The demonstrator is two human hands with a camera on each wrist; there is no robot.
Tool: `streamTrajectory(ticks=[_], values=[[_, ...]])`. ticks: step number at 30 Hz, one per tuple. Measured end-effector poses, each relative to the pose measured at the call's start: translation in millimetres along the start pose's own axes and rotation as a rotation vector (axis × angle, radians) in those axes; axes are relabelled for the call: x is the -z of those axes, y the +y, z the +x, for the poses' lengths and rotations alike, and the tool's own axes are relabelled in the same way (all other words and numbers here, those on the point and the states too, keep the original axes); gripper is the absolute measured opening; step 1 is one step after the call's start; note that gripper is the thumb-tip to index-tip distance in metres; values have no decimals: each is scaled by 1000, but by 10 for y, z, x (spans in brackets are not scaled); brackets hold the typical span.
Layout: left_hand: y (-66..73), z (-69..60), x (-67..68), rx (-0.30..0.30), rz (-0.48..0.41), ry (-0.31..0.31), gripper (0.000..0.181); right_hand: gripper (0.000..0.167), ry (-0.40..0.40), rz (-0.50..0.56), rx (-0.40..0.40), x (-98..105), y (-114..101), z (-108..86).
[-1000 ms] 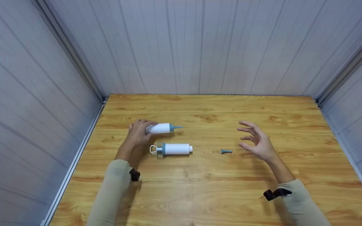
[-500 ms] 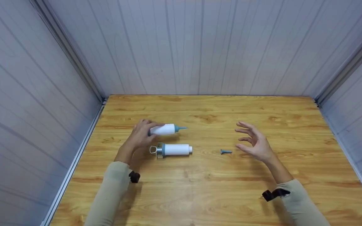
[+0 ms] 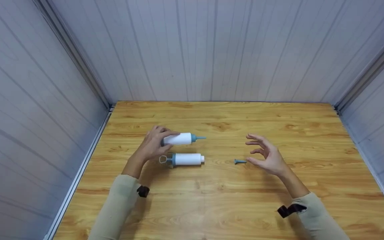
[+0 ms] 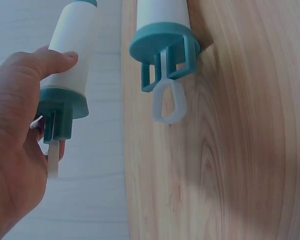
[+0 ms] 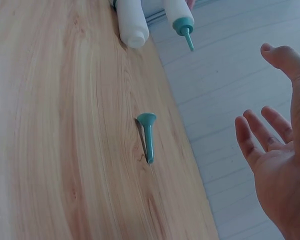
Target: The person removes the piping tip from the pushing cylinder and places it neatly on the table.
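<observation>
Smooth plas. tubes (image 3: 188,159), smooth plas. nozzle (image 5: 148,137), wood-grain tbl (image 3: 198,203) w/ slight gloss, matt cloth sleeves (image 3: 113,206)

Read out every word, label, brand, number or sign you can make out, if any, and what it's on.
There are none to read: no lettering can be made out on the held syringe, the lying syringe, the loose nozzle, the table or the walls.

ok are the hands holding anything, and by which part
Left hand: the white tube with the nozzle, by its barrel near the handle. Right hand: nothing.
</observation>
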State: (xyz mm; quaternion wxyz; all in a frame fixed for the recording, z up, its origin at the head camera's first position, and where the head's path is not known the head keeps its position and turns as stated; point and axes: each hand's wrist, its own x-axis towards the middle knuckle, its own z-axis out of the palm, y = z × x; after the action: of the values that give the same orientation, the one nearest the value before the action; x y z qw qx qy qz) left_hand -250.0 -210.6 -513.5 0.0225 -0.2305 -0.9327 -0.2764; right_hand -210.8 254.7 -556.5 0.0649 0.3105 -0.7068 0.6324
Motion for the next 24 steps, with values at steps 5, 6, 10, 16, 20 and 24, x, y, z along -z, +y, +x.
streamTrajectory(ticks=[5, 6, 10, 16, 20, 24], values=[[81, -29, 3, -46, 2, -6, 44, 81, -29, 3, 16, -39, -39, -3], [100, -33, 4, -60, 3, -10, 44, 81, -32, 4, 18, -44, -44, -3], [199, -38, 10, -95, 7, -37, 44, 80, -39, -15, 24, -59, -46, -20], [322, -44, -6, -122, 6, -55, 45, 78, -75, -73, 31, -103, -33, -67], [390, -39, -38, -142, -9, -56, 45, 78, -81, -100, 25, -147, -59, -71], [450, -19, -87, -164, -26, -53, 45, 77, -80, -130, 23, -190, -88, -72]])
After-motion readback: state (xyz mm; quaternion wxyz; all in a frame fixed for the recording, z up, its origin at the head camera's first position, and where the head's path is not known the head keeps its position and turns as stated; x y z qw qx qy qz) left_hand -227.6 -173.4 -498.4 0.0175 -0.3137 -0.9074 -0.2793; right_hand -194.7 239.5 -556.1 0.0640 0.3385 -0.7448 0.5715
